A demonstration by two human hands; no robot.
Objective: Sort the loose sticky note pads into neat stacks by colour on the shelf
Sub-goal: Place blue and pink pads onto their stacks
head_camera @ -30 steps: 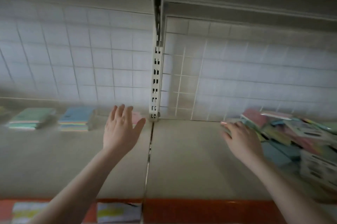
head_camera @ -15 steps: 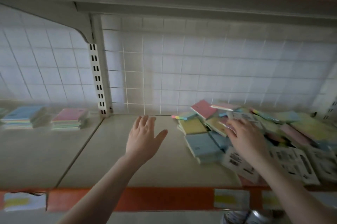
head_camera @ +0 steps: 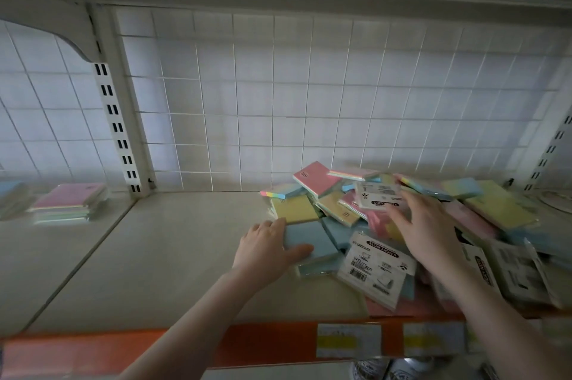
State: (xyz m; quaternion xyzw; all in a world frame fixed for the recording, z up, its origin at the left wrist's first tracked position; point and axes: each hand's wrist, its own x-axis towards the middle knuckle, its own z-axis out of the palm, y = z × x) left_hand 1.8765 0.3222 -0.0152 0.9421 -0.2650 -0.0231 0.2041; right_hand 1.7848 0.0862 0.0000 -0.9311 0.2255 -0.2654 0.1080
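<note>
A loose heap of sticky note pads [head_camera: 387,215] in pink, yellow, blue and green covers the right part of the shelf [head_camera: 173,256]. My left hand [head_camera: 267,251] grips a blue pad [head_camera: 309,240] at the heap's left edge, thumb on top and fingers at its far side. My right hand [head_camera: 427,225] rests on the middle of the heap, its fingertips touching a wrapped pad with a white label [head_camera: 376,195]. A neat stack with a pink pad on top [head_camera: 69,201] stands far left.
A slotted white upright [head_camera: 116,129] and a wire grid back panel [head_camera: 309,107] bound the bay. The shelf's orange front strip [head_camera: 263,345] carries price labels. Several label-side-up packs [head_camera: 376,271] lie near the front edge. Another shelf hangs overhead.
The view has swung right toward the heap. My left hand moved right and took hold of the blue pad. My right hand stayed on the heap.
</note>
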